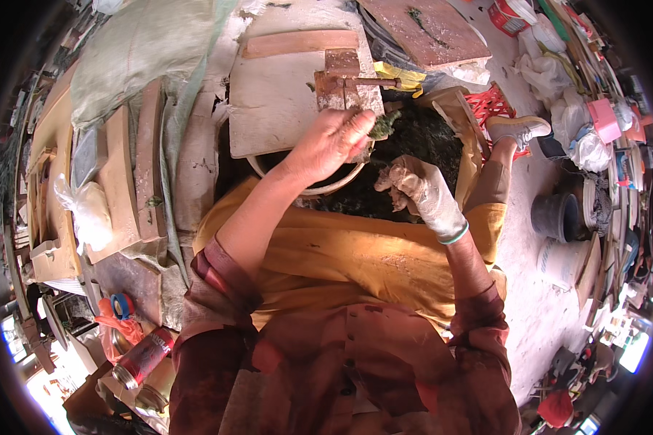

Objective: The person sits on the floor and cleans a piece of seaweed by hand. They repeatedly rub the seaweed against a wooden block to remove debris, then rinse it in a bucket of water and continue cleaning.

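My bare left hand (pixel 334 142) is closed over the near edge of a small wooden block fixture (pixel 332 89) on a whitish board. A clump of dark green material (pixel 385 125) shows beside its fingers; whether the fingers grip it or a part of the fixture I cannot tell. A rusty metal rod (pixel 378 82) lies across the fixture. My right hand (pixel 422 190), in a pale, soiled knit glove, is held with curled fingers above a heap of dark green material (pixel 424 136); what it holds, if anything, is unclear. Under the board a round tub rim (pixel 334 187) shows.
A wooden strip (pixel 302 43) lies on the whitish board (pixel 272 98). At the left are planks (pixel 122 179), a woven sheet (pixel 136 60) and a plastic bag (pixel 90 212). A red drink can (pixel 147 353) lies lower left. Buckets (pixel 555 217) and bags line the right side.
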The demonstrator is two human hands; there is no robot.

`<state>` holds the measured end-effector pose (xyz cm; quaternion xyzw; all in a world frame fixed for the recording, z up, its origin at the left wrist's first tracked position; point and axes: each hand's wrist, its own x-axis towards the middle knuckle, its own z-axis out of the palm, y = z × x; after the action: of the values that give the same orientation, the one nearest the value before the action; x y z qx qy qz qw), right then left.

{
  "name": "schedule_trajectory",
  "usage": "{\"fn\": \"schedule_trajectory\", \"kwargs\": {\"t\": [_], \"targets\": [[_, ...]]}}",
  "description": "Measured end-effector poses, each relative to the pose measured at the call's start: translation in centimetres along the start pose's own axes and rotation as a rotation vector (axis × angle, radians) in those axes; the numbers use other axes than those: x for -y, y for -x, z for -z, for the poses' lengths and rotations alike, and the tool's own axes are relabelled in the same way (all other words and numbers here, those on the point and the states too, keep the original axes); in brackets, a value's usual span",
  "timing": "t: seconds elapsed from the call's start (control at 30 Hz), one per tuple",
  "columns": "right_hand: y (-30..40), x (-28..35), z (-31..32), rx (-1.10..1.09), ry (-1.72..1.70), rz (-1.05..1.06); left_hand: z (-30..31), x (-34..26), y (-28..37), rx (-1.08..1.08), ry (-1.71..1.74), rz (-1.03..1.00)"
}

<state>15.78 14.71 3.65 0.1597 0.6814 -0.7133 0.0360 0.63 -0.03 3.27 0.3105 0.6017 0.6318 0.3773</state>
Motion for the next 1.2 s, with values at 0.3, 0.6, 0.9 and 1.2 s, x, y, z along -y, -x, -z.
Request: {"fn": "schedule_trajectory", "kwargs": {"t": [0.3, 0.6, 0.9, 1.2], "targets": [[-1.2, 1.6, -2.0, -0.2, -0.106, -0.077, -2.0, 1.7, 0.4, 0.038, -0.097, -0.118], [1.5, -2.3, 5.0, -0.228, -0.395, -0.041, 3.9, -0.8, 0.1, -0.326, 0.118, -0.199], [0.0, -3.3, 3.0, -0.073, 0.106, 0.105, 0.1, -0.1, 0.2, 0.018, 0.154, -0.018], [-0.8, 0.1, 1.0, -0.069, 0.054, 0.025, -0.6, 0.2, 0.2, 0.152, -0.163, -0.026]]}}
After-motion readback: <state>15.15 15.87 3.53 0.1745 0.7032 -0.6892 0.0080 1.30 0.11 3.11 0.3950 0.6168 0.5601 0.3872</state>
